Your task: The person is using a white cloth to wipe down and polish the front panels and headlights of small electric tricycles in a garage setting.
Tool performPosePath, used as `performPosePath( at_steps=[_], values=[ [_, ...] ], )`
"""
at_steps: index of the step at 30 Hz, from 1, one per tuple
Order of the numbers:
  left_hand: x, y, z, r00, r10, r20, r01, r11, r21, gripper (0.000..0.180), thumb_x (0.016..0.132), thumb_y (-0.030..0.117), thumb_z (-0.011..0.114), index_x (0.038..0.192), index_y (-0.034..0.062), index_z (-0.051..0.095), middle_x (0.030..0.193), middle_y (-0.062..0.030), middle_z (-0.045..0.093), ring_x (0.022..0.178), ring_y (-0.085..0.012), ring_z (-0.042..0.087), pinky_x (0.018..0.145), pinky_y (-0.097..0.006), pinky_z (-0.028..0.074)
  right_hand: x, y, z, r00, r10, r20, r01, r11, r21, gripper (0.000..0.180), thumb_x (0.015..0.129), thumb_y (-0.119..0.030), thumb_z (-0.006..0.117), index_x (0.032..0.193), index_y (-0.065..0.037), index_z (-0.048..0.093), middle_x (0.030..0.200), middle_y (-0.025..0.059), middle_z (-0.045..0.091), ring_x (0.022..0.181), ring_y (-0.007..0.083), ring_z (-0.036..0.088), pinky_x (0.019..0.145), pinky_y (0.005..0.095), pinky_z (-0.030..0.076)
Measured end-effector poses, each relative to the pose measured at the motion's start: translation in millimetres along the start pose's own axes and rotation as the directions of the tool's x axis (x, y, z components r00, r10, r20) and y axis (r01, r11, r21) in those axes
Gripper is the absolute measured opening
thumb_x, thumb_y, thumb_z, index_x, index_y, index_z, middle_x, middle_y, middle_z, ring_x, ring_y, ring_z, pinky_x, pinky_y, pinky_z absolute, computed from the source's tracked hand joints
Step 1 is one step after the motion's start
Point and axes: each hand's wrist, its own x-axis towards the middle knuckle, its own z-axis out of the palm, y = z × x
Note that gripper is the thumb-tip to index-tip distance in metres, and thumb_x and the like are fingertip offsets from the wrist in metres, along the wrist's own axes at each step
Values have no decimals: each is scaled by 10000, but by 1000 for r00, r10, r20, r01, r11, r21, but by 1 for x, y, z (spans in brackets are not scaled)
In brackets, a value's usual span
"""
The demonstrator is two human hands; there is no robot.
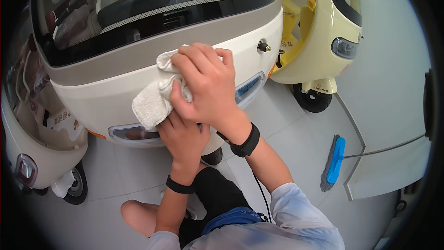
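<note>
A white terry cloth (149, 105) is bunched against the cream front panel (92, 102) of a small vehicle. My right hand (206, 81) grips the cloth from above, its fingers curled and its thumb pressed into the folds. Just below, my left hand (182, 141) is closed at the cloth's lower edge, its fingertips partly hidden by the cloth and the right hand. Under the hands runs a clear-covered headlight (132, 133). A second headlight (249, 89) shows right of my right hand.
A small metal-tipped fitting (264, 46) sticks out of the panel at the right. A pale yellow scooter (319, 32) stands to the right, a cream scooter (51, 157) to the left. A blue-headed mop (336, 159) lies on the grey tiled floor (277, 134).
</note>
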Motion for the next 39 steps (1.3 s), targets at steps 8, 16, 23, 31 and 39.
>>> performPosePath(
  at_steps=[8, 16, 23, 31, 39],
  values=[
    [-5, -3, -1, 999, 32, -6, -32, 999, -15, 738, 820, 313, 728, 1406, -49, 462, 1304, -250, 517, 1142, -445, 520, 954, -542, 397, -5, -10, -4, 999, -23, 41, 25, 997, -67, 358, 764, -177, 654, 1107, -74, 654, 1148, 68, 653, 1120, 245, 623, 915, 411, 409],
    [-8, -7, -6, 1000, 15, 6, -14, 1000, -4, 792, 810, 353, 733, 1445, -30, 454, 1331, -257, 515, 1155, -457, 515, 961, -541, 399, -5, -13, -2, 996, -52, 66, 51, 998, 21, 352, 774, -170, 656, 1106, -51, 656, 1169, 78, 656, 1145, 248, 616, 927, 425, 429],
    [-6, -45, -30, 977, -190, 91, 194, 981, -29, 696, 837, 335, 766, 1379, -8, 495, 1360, -225, 539, 1195, -418, 525, 980, -477, 425, 2, -58, 33, 990, -103, 98, 103, 995, 2, 462, 768, -244, 656, 1145, 23, 660, 1199, 131, 646, 1164, 267, 586, 956, 429, 425],
    [-9, -103, -59, 931, -322, 171, 341, 935, -98, 787, 869, 345, 743, 1499, 10, 411, 1493, -264, 461, 1390, -453, 402, 1121, -504, 350, 15, -116, 85, 971, -162, 176, 181, 978, -100, 539, 767, -300, 709, 1185, 38, 669, 1221, 152, 646, 1210, 278, 561, 1010, 421, 411],
    [16, -152, -64, 978, -203, 52, 209, 958, -196, 745, 890, 290, 722, 1496, 0, 400, 1514, -233, 414, 1375, -445, 391, 1128, -505, 339, 20, -129, 107, 989, -137, 52, 139, 990, -39, 459, 780, -311, 690, 1109, 8, 683, 1151, 124, 649, 1148, 255, 576, 973, 411, 411]
  ],
)
